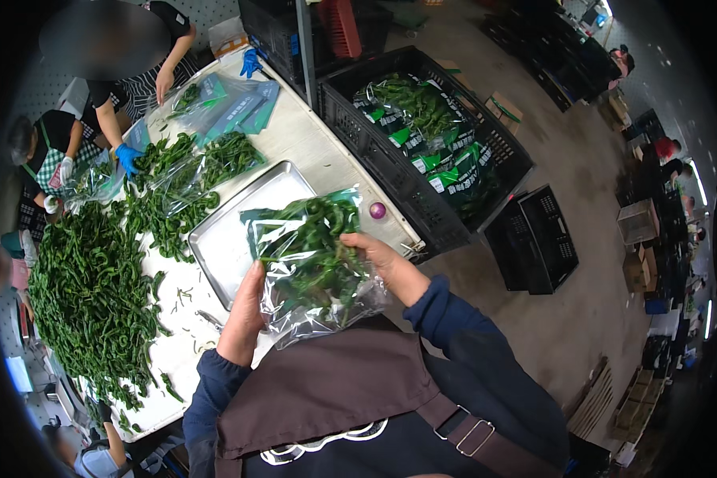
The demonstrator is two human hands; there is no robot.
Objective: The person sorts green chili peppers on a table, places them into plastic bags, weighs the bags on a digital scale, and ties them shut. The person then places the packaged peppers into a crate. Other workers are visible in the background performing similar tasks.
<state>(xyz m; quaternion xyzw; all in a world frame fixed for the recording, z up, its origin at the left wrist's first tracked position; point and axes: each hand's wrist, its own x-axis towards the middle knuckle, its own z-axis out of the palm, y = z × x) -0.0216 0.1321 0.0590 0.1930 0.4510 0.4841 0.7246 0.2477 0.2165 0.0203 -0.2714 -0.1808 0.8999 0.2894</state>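
Observation:
Between my two hands is a clear plastic bag of green peppers (310, 257), held up in front of my apron. My left hand (248, 308) grips its left side, thumb on the front film. On the opposite side my right hand (382, 260) pinches the bag with the thumb over the film; the fingers behind are hidden. Under and beyond the bag lies a shallow metal tray (227, 233), partly covered by it. A large heap of loose green peppers (89, 299) spreads over the white table (173, 358) to the left.
A black plastic crate (388, 179) with filled pepper bags (442, 149) stands right of the table. A red onion (377, 210) sits near the table edge. Co-workers stand across the table; one blue-gloved hand (128, 158) touches peppers. Flat printed bags (239, 113) lie at the far end.

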